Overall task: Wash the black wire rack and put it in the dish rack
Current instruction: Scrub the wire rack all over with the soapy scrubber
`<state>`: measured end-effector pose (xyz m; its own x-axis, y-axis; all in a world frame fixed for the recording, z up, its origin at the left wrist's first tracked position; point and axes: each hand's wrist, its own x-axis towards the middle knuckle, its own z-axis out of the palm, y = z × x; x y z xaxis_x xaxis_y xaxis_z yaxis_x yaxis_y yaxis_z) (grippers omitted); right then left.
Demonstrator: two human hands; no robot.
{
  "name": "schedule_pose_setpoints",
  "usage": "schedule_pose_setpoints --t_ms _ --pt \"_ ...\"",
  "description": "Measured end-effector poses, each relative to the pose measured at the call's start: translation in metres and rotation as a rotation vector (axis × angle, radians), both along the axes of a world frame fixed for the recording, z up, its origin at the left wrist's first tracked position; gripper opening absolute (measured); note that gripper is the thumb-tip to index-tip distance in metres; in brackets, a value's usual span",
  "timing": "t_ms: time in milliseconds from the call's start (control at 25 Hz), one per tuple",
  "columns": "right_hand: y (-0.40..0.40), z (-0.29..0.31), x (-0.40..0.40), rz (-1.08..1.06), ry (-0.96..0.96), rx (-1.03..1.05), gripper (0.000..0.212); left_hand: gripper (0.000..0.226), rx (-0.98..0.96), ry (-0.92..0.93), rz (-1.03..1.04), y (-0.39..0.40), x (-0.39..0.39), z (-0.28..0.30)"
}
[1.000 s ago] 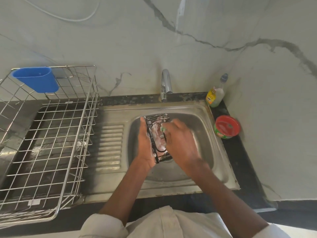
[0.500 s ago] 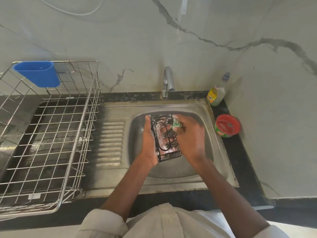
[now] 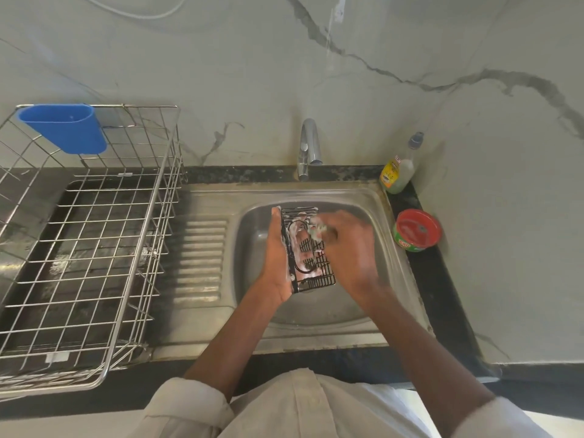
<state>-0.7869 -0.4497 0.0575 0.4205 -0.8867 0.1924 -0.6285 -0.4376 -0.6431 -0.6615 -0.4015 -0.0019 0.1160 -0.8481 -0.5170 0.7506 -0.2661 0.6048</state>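
Our left hand [image 3: 278, 257] holds the black wire rack [image 3: 308, 251] from its left side over the sink [image 3: 384, 216], palm against the rack's edge and fingers wrapped behind it, so that the rack stands tilted with its long side running away from us. Our right hand [image 3: 347, 248] is curled around a small green scrubber [image 3: 317, 230], pressing it against the upper part of the rack; the hand is blurred, so we cannot make out each finger. White suds cling to the wires and to our left fingers.

Starting from the left, a metal dish rack [image 3: 104, 248] sits on the dark counter [image 3: 439, 270], with nothing visible on its wire floor. A blue plastic cup holder [image 3: 66, 128] hangs on its far left corner. Just to the right of the dish rack lies the ribbed draining board [image 3: 199, 257] of the steel sink. Then comes the basin, where both hands and the soapy rack are held above the bottom. Behind the basin, a chrome tap [image 3: 309, 147] rises from the back edge against the marble wall [image 3: 379, 74].

Further right, a bottle of dish liquid [image 3: 399, 167] with a yellow label stands in the corner where the counter meets the wall. Near it, closer to us, a round green tub with a red top [image 3: 417, 230] sits on the counter, just beside the sink's right rim. Our pale sleeves [image 3: 186, 406] show at the bottom edge.
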Motion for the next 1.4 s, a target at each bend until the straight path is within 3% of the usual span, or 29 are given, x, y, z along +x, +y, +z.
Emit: schedule_pose_setpoints --t_ms 80,240,400,520,720,880,1000,1160,1400 --pt "-0.008 0.011 0.015 -0.073 -0.013 -0.004 0.033 0.093 0.002 0.001 0.006 0.0 -0.003 0.005" --pt "0.023 0.001 -0.006 0.19 0.113 -0.088 0.035 0.101 0.005 0.038 0.058 -0.001 0.006 -0.001" --pt "-0.018 0.015 0.01 -0.064 0.061 -0.015 0.026 0.097 0.024 -0.1 -0.02 -0.005 -0.002 -0.01" --pt "-0.031 0.025 0.031 -0.064 0.042 -0.026 0.009 0.093 -0.028 -0.033 -0.01 -0.007 0.0 -0.012" --pt "0.018 0.004 -0.008 -0.054 0.071 -0.071 0.032 0.107 -0.015 0.057 0.097 -0.006 0.009 -0.009" --pt "0.028 -0.006 -0.018 -0.014 0.088 -0.018 0.018 0.096 0.002 0.038 0.083 -0.001 0.003 -0.007" --pt "0.026 -0.007 -0.015 -0.11 0.029 0.077 0.018 0.094 -0.022 0.05 0.095 0.0 -0.001 -0.003" --pt "0.025 0.002 -0.005 -0.092 -0.09 -0.024 0.025 0.097 -0.029 0.003 0.056 0.001 -0.005 -0.007" --pt "0.018 0.013 0.049 0.064 -0.025 -0.074 0.033 0.071 -0.05 0.021 0.046 0.0 -0.004 0.01"
